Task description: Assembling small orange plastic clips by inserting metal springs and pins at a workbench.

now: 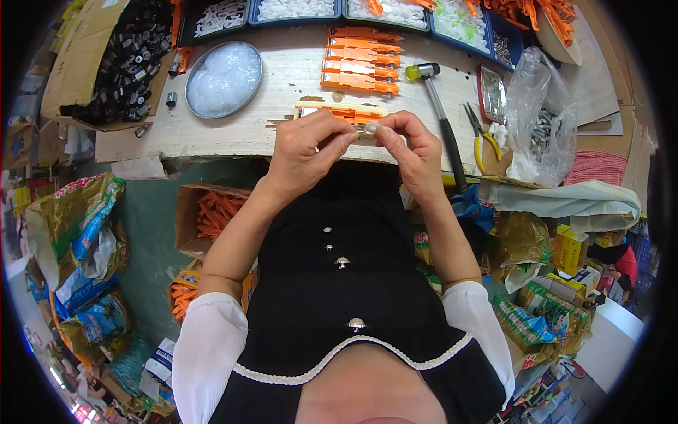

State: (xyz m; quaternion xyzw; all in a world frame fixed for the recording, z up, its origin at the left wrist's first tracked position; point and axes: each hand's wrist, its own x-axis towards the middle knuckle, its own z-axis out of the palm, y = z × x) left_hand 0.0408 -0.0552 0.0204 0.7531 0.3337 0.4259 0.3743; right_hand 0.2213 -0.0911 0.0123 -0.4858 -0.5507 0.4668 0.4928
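My left hand (305, 146) and my right hand (413, 152) meet just above the table's front edge, both in a pinch. A small whitish rounded piece (371, 127) sits at the fingertips of my right hand. Thumb and forefinger of my left hand close on something thin and small beside it, too small to name. Just beyond my fingers lies an orange plastic part (349, 114) against a cream strip (374, 109), partly hidden by my hands. Farther back, several orange plastic assemblies (360, 71) with metal pieces are stacked in a row.
At the right lie a hammer (443, 116), yellow-handled pliers (480, 138) and a clear bag (540, 120) of metal parts. A round tin (224, 79) and a carton (92, 71) of dark cylinders stand left. Blue trays (296, 20) of small parts line the back.
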